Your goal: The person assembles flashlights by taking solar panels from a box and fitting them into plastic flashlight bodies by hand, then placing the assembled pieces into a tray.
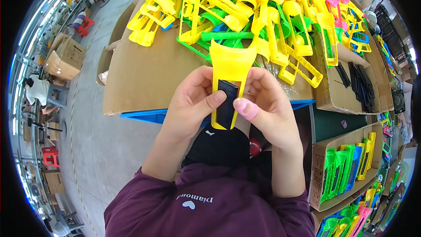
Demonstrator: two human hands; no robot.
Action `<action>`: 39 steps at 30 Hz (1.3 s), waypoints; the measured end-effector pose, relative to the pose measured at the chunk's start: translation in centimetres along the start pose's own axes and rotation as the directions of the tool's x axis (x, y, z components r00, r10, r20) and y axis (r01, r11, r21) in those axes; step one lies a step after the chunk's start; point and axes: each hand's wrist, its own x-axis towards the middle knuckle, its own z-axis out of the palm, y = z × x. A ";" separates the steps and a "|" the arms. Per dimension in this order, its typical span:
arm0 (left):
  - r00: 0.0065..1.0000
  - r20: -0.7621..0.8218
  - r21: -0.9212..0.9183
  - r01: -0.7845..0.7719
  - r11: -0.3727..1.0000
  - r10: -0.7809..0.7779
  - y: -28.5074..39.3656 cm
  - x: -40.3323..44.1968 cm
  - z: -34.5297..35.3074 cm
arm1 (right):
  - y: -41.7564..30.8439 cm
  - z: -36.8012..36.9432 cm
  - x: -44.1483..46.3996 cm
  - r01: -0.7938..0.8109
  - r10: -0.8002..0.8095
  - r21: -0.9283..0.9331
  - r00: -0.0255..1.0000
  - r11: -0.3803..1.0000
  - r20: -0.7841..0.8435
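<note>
In the head view, a yellow plastic frame [232, 63] with a flared, curved top is held upright between my two hands. A dark, flat, glossy panel [226, 105] sits within its long opening, tilted a little. My left hand [195, 98] grips the frame's left side, its thumb pressing on the panel. My right hand [267, 105] holds the other side, with a pink finger cover [248, 110] on the thumb, which rests at the panel's right edge. Fingers of both hands are partly hidden behind the frame.
A large heap of yellow, green, blue and pink frames [245, 8] lies on cardboard [149, 74] ahead. To the right, one box [333, 101] contains black strips [362, 85]; another box [316, 180] holds upright coloured frames. Other people [37, 88] sit farther off.
</note>
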 end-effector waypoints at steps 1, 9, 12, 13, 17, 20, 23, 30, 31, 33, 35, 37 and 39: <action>1.000 -0.007 0.042 -0.002 0.999 0.002 0.0 -0.1 0.1 | 0.0 0.1 -0.1 0.007 -0.007 -0.040 1.000 0.999 -0.008; 0.999 0.036 0.081 -0.013 0.997 0.010 0.5 -0.6 1.0 | -0.6 0.2 -0.9 0.058 -0.064 -0.136 0.997 0.989 -0.043; 0.985 0.139 0.043 0.100 0.994 -0.105 0.8 -0.9 0.9 | -2.0 0.9 -0.7 0.154 -0.174 -0.133 0.972 0.979 -0.155; 0.984 0.145 0.041 0.098 0.994 -0.103 0.5 -1.1 1.0 | -2.2 0.8 -0.6 0.190 -0.208 -0.127 0.967 0.974 -0.150; 0.984 0.129 0.026 0.123 0.992 -0.125 -0.2 -1.8 1.6 | -2.4 0.5 -0.8 0.212 -0.236 -0.177 0.964 0.961 -0.125; 0.980 0.132 0.024 0.146 0.989 -0.148 -0.2 -1.9 1.6 | -2.5 0.2 -1.0 0.177 -0.209 -0.209 0.968 0.962 -0.141; 0.965 0.187 -0.059 0.199 0.978 -0.185 -0.2 -2.0 1.1 | -2.5 0.3 -1.1 0.145 -0.184 -0.214 0.967 0.966 -0.176; 0.944 0.256 -0.184 0.258 0.948 -0.207 -0.3 -2.2 0.5 | -2.7 0.8 -1.3 0.146 -0.184 -0.182 0.961 0.972 -0.207; 0.942 0.258 -0.198 0.268 0.943 -0.214 -0.3 -2.2 0.5 | -2.7 0.9 -1.3 0.151 -0.188 -0.183 0.961 0.971 -0.204; 0.940 0.258 -0.213 0.281 0.936 -0.223 -0.3 -2.2 0.5 | -2.8 0.9 -1.4 0.160 -0.196 -0.183 0.961 0.970 -0.196; 0.942 0.250 -0.205 0.277 0.939 -0.223 0.0 -2.2 0.7 | -3.2 0.8 -1.7 0.140 -0.168 -0.173 0.972 0.975 -0.162; 0.945 0.247 -0.172 0.262 0.950 -0.216 0.3 -2.1 0.8 | -3.5 0.8 -1.9 0.157 -0.175 -0.141 0.977 0.977 -0.119; 0.944 0.254 -0.128 0.246 0.961 -0.208 0.6 -2.2 0.6 | -3.6 0.8 -2.2 0.209 -0.215 -0.085 0.974 0.974 -0.071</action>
